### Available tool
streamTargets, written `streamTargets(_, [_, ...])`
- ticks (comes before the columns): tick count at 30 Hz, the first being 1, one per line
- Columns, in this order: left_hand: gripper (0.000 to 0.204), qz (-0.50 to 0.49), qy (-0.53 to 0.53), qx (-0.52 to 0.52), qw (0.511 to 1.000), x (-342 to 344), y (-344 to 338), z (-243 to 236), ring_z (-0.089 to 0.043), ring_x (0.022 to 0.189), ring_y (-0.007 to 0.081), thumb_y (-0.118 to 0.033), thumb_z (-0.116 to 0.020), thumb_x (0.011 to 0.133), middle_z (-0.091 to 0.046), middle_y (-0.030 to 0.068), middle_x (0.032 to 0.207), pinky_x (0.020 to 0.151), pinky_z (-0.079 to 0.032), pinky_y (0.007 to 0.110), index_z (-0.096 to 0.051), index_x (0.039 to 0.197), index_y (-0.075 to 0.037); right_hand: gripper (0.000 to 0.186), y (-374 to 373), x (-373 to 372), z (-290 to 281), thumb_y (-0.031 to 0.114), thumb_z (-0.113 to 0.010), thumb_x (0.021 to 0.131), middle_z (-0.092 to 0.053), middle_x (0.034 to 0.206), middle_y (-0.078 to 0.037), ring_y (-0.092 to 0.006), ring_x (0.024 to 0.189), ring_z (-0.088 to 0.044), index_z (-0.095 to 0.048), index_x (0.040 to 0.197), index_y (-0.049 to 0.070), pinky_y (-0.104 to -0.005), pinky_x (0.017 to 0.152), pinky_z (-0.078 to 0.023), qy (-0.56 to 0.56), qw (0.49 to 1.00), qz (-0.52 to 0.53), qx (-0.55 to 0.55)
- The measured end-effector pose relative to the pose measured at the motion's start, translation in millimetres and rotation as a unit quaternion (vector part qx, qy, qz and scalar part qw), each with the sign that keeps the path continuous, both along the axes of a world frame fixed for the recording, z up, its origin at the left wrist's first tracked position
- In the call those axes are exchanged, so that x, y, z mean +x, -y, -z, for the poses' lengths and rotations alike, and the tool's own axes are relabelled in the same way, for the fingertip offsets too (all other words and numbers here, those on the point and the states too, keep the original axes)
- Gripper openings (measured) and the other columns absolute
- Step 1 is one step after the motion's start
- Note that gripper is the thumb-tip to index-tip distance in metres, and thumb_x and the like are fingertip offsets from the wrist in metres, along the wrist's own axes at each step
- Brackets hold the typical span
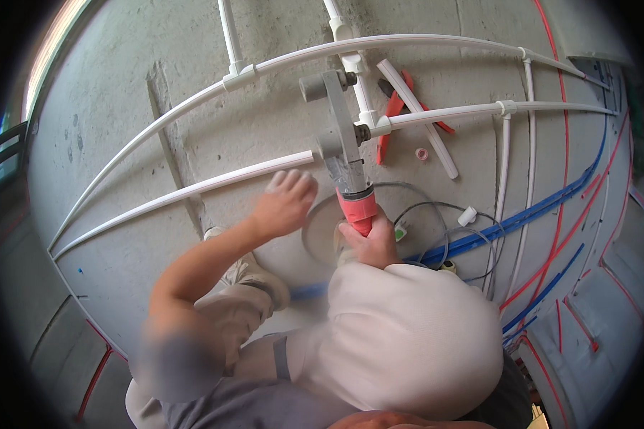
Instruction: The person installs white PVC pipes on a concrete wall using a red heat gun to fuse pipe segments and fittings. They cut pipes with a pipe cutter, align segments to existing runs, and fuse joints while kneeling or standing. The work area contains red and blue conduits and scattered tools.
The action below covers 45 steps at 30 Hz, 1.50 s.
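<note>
1. Head view, right hand (376,247): my fingers are wrapped around the red, plasticky handle (358,207) of a handheld tool (347,136). Its long grey metal plate looks scuffed, with stubby round metal cylinders sticking out both sides.
2. Where the tool sits: out in front of me, between the end of a smooth white pipe (193,187) on the left and a white fitting (381,126) on the right. Can't tell if either touches.
3. Left hand (286,204): near that pipe end, pretty blurry. Fingers look bent and close together; can't tell if they're pinching anything.
4. Beyond the fitting: a loose straight white tube (422,118) lying across a red-handled tool (391,111), plus a little pinkish ring (421,154).
5. Underneath: rough, stained grey concrete (122,93), with thin looping cable (444,214) and blue pipes (526,214) off to my right.
</note>
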<state>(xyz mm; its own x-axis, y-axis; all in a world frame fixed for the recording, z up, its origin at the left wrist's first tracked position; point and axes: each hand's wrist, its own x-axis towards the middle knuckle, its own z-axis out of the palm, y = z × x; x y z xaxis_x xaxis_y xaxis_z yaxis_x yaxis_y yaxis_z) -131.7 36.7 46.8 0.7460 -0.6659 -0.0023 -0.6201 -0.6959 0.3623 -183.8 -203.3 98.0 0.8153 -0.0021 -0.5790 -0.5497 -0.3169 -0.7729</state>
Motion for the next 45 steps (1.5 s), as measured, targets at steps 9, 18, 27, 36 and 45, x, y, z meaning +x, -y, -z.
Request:
streamTargets(9, [0.051,-0.018,-0.164,0.007,0.986,-61,36,36,-0.066,0.105,0.0335,-0.012,-0.063,0.086,-0.063,0.0157,0.114,0.087,-0.058,0.044,-0.06,0.135,0.003,0.036,41,-1,-10,0.014,-0.087,0.084,-0.075,0.093,-0.014,-0.0217,0.083,-0.072,-0.068,0.111,-0.001,-0.0374,0.079,-0.058,0.117,0.992,0.025,-0.039])
streamTargets(18, [0.021,0.202,-0.331,-0.036,0.921,-125,10,42,-0.067,0.093,0.037,-0.016,-0.065,0.087,-0.066,0.0134,0.102,0.076,-0.057,0.047,-0.068,0.102,-0.003,0.039,39,-7,-17,0.017,-0.084,0.086,-0.076,0.097,-0.018,-0.0294,0.088,-0.076,-0.066,0.116,-0.001,-0.0403,0.083,-0.058,0.072,0.995,-0.059,-0.047])
streamTargets(27, [0.049,-0.233,-0.073,0.035,0.969,50,-55,0,-0.054,0.122,0.0373,-0.023,-0.079,0.087,-0.058,0.0165,0.128,0.106,-0.045,0.047,-0.064,0.128,-0.002,0.049,2,-10,5,0.026,-0.078,0.091,-0.074,0.106,-0.021,-0.0395,0.097,-0.073,-0.06,0.129,0.0,-0.047,0.089,-0.056,-0.046,0.996,-0.073,-0.022])
streamTargets(36, [0.031,-0.151,-0.137,0.051,0.978,47,-61,12,-0.06,0.111,0.0385,-0.022,-0.077,0.09,-0.063,0.0163,0.112,0.101,-0.046,0.047,-0.062,0.107,0.0,0.043,-2,-4,27,0.024,-0.078,0.093,-0.071,0.097,-0.021,-0.0355,0.087,-0.071,-0.061,0.123,-0.001,-0.0453,0.079,-0.055,-0.088,0.995,-0.039,0.023])
streamTargets(45, [0.029,-0.191,-0.248,-0.004,0.95,63,-74,-8,-0.067,0.101,0.0412,-0.023,-0.075,0.095,-0.067,0.0172,0.102,0.08,-0.054,0.049,-0.064,0.115,-0.004,0.035,4,-11,39,0.018,-0.079,0.091,-0.068,0.093,-0.016,-0.0266,0.08,-0.064,-0.062,0.114,-0.002,-0.0427,0.076,-0.053,-0.099,0.995,-0.001,0.023])
